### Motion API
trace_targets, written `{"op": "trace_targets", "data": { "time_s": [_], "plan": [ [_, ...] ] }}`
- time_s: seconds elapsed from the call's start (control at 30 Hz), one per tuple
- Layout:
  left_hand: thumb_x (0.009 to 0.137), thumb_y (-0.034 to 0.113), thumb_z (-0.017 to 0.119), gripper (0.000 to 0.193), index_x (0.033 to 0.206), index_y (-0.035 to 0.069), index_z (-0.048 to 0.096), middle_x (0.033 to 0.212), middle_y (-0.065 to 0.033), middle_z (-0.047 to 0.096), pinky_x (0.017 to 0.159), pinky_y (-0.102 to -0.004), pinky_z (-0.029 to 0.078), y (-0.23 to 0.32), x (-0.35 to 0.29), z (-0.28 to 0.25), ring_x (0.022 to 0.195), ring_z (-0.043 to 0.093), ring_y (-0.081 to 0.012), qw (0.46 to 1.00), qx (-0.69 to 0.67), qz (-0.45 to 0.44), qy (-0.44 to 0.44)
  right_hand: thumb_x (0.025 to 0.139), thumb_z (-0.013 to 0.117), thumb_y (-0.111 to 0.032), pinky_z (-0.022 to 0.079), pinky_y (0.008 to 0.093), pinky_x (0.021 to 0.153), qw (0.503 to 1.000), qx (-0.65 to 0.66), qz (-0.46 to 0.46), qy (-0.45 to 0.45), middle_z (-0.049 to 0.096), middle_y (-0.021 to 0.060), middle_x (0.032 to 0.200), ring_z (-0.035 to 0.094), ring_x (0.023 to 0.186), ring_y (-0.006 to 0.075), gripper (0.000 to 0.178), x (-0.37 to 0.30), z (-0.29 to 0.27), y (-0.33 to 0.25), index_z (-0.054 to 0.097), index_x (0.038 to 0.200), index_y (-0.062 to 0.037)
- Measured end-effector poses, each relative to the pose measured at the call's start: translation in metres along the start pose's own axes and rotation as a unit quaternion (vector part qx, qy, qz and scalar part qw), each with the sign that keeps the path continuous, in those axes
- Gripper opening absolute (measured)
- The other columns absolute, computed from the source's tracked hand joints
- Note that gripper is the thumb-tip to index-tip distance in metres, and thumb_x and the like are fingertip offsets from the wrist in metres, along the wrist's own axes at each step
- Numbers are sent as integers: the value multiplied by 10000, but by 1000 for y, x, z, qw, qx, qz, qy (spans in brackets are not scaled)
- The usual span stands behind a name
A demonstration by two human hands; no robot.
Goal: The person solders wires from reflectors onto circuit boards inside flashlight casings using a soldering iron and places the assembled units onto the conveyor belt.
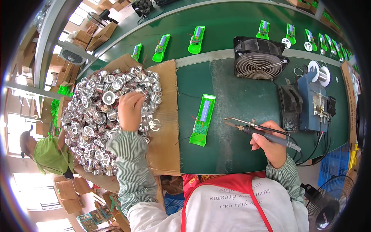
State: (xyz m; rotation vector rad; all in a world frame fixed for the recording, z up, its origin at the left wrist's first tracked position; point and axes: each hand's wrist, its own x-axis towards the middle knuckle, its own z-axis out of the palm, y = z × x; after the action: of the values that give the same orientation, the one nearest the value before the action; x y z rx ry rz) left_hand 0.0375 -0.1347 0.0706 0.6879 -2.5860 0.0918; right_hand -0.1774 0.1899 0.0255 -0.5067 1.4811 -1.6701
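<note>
My left hand (131, 110) is over a large heap of shiny silver lamp reflectors (91, 131). Its fingers are bent and pressed together; what they pinch, if anything, is hidden. My right hand (271, 145) grips a soldering iron (266, 136) with a thin curved feed tube fixed along it, its tip pointing left above the bench. Between my hands lies an open bright green lamp housing (198, 139). Inside it sit a blue cylindrical cell (205, 110) and a small green circuit board (200, 127), and thin wires stick out at its side.
Cardboard (165, 150) lies under the heap. A black fan (259, 63) stands at the bench's far side, beside a blue soldering station (309, 96) with wire spools (324, 76). More green housings (161, 48) line the belt beyond. A person in green (50, 152) is at the left.
</note>
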Motion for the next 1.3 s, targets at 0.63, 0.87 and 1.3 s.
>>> {"op": "trace_targets", "data": {
  "time_s": [0.63, 0.87, 1.3],
  "plan": [
    [719, 37, 620, 53, 756, 20, 587, 665, -83, 546, 578, -332, 411, 131, -78, 44, 636, 505, -219, 913, -301, -245, -124, 759, 599, -12, 502, 238, 532, 992, -9, 22, -125, 600, 89, 749, 587, 625, 107, 142, 25, 30, 5, 517, 864, 36],
    [720, 56, 639, 83, 775, 12, 597, 688, -87, 522, 577, -295, 414, 130, -76, 40, 626, 504, -186, 929, -254, -228, -143, 748, 591, -24, 500, 237, 535, 989, -22, 29, -144, 600, 86, 752, 586, 625, 103, 147, 32, 33, 9, 513, 857, 35],
    [725, 46, 611, 76, 772, 22, 556, 667, -93, 536, 597, -367, 380, 121, -71, 28, 675, 489, -262, 944, -237, -190, -129, 761, 599, -40, 486, 229, 524, 990, -25, 50, -131, 604, 82, 727, 581, 590, 101, 141, 34, 35, 9, 509, 846, 29]
  ]
}}
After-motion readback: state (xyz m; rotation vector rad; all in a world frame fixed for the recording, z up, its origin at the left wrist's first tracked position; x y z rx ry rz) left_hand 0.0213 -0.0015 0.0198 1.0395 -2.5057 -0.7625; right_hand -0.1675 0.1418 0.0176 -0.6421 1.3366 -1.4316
